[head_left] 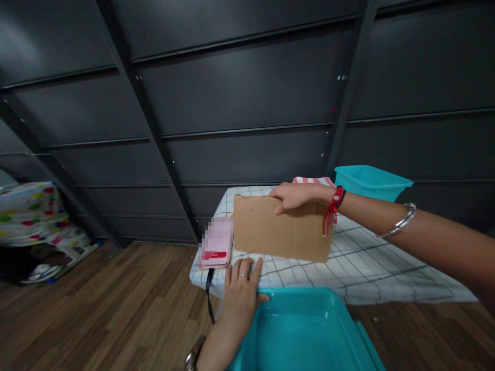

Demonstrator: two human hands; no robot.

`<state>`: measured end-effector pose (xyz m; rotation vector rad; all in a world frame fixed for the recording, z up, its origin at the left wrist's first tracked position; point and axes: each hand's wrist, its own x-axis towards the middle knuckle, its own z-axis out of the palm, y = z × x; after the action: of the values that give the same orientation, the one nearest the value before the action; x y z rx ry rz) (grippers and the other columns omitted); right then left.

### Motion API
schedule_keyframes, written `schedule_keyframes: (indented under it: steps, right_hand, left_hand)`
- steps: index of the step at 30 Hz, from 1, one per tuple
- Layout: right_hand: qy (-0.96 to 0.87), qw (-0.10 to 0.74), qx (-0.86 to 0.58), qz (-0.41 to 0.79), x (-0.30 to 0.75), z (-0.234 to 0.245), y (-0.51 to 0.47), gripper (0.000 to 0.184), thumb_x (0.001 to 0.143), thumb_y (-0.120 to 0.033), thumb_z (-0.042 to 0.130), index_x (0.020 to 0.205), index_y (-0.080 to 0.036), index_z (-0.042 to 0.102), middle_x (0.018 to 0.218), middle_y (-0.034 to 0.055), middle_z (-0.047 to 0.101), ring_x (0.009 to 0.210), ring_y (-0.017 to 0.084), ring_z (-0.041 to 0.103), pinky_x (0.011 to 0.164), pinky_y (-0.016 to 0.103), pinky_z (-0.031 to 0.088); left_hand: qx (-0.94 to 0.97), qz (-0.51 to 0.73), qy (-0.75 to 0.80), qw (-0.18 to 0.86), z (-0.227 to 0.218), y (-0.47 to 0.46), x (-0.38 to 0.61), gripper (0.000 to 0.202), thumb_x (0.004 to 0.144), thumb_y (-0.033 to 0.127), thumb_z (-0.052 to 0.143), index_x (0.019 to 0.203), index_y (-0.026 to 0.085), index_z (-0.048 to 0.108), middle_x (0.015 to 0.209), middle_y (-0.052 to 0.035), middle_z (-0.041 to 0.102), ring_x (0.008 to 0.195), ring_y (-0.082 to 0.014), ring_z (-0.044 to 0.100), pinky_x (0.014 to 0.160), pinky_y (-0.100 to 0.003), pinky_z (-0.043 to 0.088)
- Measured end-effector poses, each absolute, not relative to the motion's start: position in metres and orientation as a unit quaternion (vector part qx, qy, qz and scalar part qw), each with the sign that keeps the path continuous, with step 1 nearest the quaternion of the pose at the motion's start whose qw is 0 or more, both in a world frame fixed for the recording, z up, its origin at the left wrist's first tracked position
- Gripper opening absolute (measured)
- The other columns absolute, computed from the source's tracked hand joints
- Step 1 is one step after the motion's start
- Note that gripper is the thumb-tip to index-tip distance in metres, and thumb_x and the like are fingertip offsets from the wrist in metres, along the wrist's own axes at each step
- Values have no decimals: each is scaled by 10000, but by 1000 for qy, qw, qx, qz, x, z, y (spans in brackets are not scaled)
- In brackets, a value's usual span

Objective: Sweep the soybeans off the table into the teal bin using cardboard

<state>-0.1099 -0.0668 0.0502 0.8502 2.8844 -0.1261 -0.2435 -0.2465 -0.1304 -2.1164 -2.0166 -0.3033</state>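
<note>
My right hand [292, 197] grips the top edge of a brown cardboard sheet [282, 229], with the thumb on the near face and the fingers behind it, partly hidden. The cardboard stands tilted over a white checked tablecloth [294, 272]. At the near edge of the table, my left hand [242, 288] lies with its fingers spread on the cloth. Its thumb is by the rim of a teal plastic bin [301, 294], which stands below the table edge. Just beyond the left fingers lies a pink phone [216, 245], partly blurred out, with a black cord [209, 293] beneath it.
A second turquoise tub [367, 180] stands at the back right of the table. A red-and-white striped cloth [314, 181] shows behind the cardboard. Dark wall panels [247, 98] close off the back. A dotted cloth [31, 214] covers something at far left above the wooden floor [127, 299].
</note>
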Motion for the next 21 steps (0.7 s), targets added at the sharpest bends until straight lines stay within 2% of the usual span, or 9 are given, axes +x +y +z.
schedule_keyframes:
  steps: [3, 8, 14, 21]
  right_hand:
    - [950, 55, 305, -42, -110, 50, -63, 305, 688, -253, 585, 961, -121, 619, 977, 101, 639, 820, 206, 583, 627, 266, 406]
    - [953, 62, 285, -87, -119, 50, -68, 332, 690, -275, 595, 994, -144, 613, 1026, 72, 636, 851, 185, 580, 653, 242, 414]
    - [945, 68, 299, -110, -122, 49, -67, 319, 675, -235, 577, 968, -117, 617, 994, 87, 644, 812, 197, 588, 612, 254, 417]
    - [940, 75, 302, -137, -118, 44, -59, 331, 645, -279, 600, 947, -147, 617, 982, 64, 646, 804, 190, 588, 601, 248, 427]
  left_hand:
    - [-721, -101, -677, 103, -131, -246, -244, 623, 709, 313, 631, 1280, 239, 391, 1137, -91, 517, 1035, -267, 460, 891, -470, 402]
    - [-713, -93, -687, 100, -131, -246, -244, 643, 683, 358, 662, 1265, 243, 415, 1133, -90, 523, 1049, -276, 454, 909, -472, 386]
    - [-714, -93, -686, 106, -132, -245, -244, 658, 682, 381, 657, 1274, 254, 399, 1112, -80, 524, 1027, -266, 457, 896, -461, 387]
    - [-710, -92, -691, 98, -130, -245, -243, 655, 681, 344, 666, 1274, 250, 404, 1126, -88, 526, 1043, -275, 456, 903, -468, 392]
